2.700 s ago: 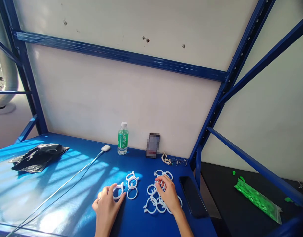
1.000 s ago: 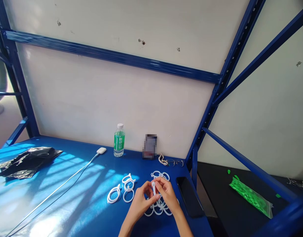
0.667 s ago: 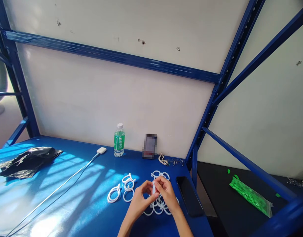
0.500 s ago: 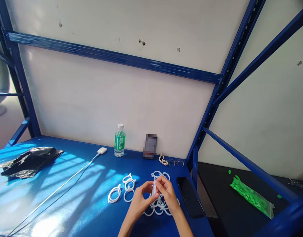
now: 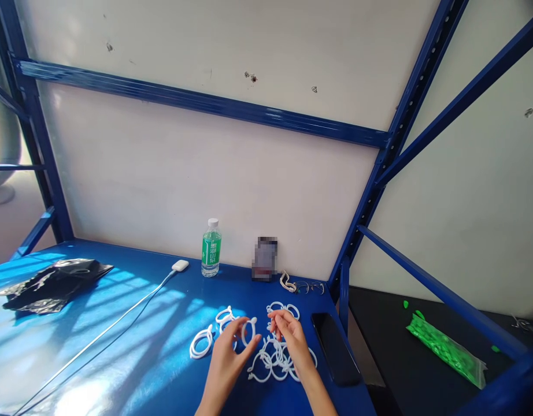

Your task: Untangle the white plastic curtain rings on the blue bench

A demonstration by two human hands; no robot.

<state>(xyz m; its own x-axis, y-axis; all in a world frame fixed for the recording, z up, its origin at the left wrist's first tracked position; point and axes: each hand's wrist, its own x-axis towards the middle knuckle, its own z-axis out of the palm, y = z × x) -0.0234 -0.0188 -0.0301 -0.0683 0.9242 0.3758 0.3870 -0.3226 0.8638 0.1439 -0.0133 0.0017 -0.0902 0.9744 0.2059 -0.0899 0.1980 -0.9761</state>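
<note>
My left hand (image 5: 226, 359) pinches a white plastic ring (image 5: 248, 331) between thumb and fingers, a little above the blue table (image 5: 132, 346). My right hand (image 5: 292, 338) hovers beside it with its fingers loosely apart and nothing in them, over a heap of several white rings (image 5: 273, 361). To the left of my hands lie a few more white rings (image 5: 202, 342) in a small separate group.
A black phone (image 5: 333, 346) lies right of the heap near the table's edge. At the back stand a green-labelled water bottle (image 5: 211, 248), a small dark box (image 5: 265, 258) and glasses (image 5: 310, 285). A white charger and cable (image 5: 180, 266) run left; a black bag (image 5: 54, 283) lies far left.
Both hands were together on one ring over the heap; now they have parted. My left hand carries the ring leftward, and my right hand has let go.
</note>
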